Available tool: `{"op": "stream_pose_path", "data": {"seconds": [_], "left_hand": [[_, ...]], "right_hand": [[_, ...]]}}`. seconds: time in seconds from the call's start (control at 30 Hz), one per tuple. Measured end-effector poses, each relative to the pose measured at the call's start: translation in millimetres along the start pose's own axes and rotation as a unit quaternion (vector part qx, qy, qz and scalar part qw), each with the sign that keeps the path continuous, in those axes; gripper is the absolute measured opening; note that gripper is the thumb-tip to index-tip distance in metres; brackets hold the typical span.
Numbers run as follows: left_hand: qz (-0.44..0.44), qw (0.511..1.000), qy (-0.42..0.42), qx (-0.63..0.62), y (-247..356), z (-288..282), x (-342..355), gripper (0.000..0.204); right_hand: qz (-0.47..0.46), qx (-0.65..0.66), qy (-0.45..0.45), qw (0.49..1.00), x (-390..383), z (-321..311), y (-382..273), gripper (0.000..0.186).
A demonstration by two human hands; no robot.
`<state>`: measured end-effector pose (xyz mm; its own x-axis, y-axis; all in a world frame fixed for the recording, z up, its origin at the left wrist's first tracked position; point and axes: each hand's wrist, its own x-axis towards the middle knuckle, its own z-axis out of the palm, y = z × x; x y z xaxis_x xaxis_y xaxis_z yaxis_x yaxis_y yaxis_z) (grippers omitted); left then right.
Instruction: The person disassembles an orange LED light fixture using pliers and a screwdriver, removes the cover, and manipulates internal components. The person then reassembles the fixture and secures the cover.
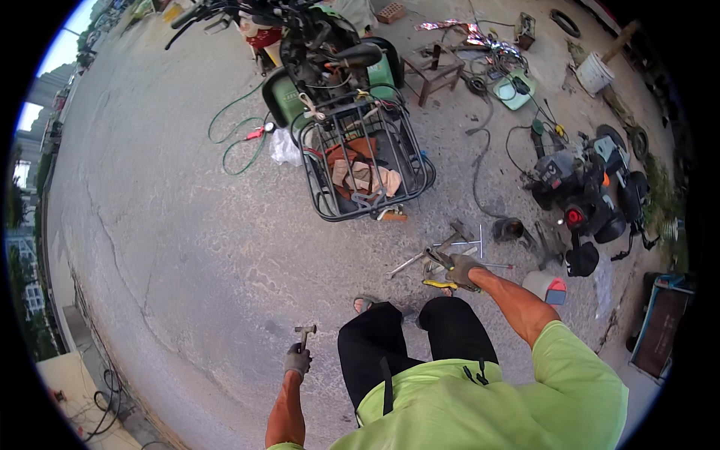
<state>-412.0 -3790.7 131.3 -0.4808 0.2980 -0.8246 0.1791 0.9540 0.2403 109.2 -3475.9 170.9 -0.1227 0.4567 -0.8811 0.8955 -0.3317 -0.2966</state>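
Observation:
My left hand (298, 362), in a grey work glove, is closed around the handle of a hammer (305, 330), its head pointing up and away from me. My right hand (466, 272), gloved as well, reaches down over a group of hand tools in front of my feet. Its fingers are curled against a dark tool (439, 261) whose kind I cannot make out. Beside that hand lie yellow-handled pliers (438, 284), a long metal wrench (406, 265) and a T-handle wrench (480, 241).
Ahead stands a three-wheeler with a black wire basket (324, 201) holding cloths. A green hose (225, 154) curls at left. To the right are a dark can (508, 229), a pink-and-white container (545, 287) and a black scooter (577, 199). Farther back are a stool frame (435, 79) and cables.

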Motion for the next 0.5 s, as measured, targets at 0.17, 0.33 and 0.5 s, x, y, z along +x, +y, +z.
{"op": "stream_pose_path", "data": {"seconds": [0.17,0.33,0.5], "left_hand": [[0.156,0.942,-0.039,0.294,78,113,195,0.034],[0.349,0.792,-0.117,0.486,186,241,306,0.031],[0.502,0.704,-0.139,0.483,230,326,380,0.033]], "right_hand": [[-0.059,0.034,0.051,0.996,150,114,56,0.049],[-0.044,0.048,-0.018,0.998,254,177,75,0.048],[-0.139,-0.105,-0.004,0.985,352,208,99,0.046]]}}
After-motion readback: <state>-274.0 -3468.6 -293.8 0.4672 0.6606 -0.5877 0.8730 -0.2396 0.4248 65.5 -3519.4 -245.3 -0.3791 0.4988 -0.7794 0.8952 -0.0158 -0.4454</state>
